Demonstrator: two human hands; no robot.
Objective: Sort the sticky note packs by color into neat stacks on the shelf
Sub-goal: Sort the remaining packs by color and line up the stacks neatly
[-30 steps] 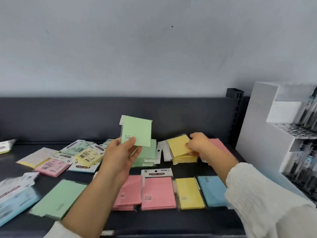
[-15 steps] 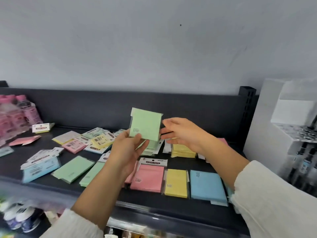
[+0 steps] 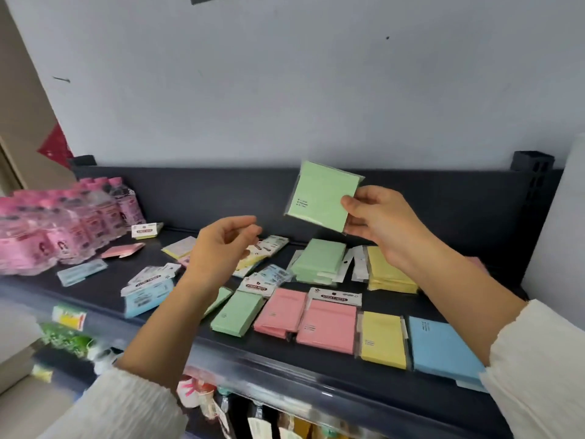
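My right hand point(image 3: 381, 221) pinches a green sticky note pack point(image 3: 319, 194) by its right edge, holding it up above the green stack point(image 3: 319, 259) at the back of the dark shelf point(image 3: 316, 362). My left hand point(image 3: 221, 248) hovers to the left with loosely curled fingers, holding nothing. A yellow stack point(image 3: 387, 270) lies right of the green stack. Along the front lie a green pack point(image 3: 237, 313), two pink packs point(image 3: 327, 326), a yellow pack point(image 3: 383, 340) and a blue pack point(image 3: 443, 350). Mixed loose packs point(image 3: 148, 289) lie scattered to the left.
Shrink-wrapped pink bottles point(image 3: 60, 223) fill the shelf's left end. A white display unit point(image 3: 557, 236) stands at the right. The shelf's dark back panel point(image 3: 221, 191) rises behind the packs, and a lower shelf with goods point(image 3: 69, 337) shows below the front edge.
The green pack passed from my left hand to my right hand, which left the yellow stack. My left hand let go and drew back left. The view swung left.
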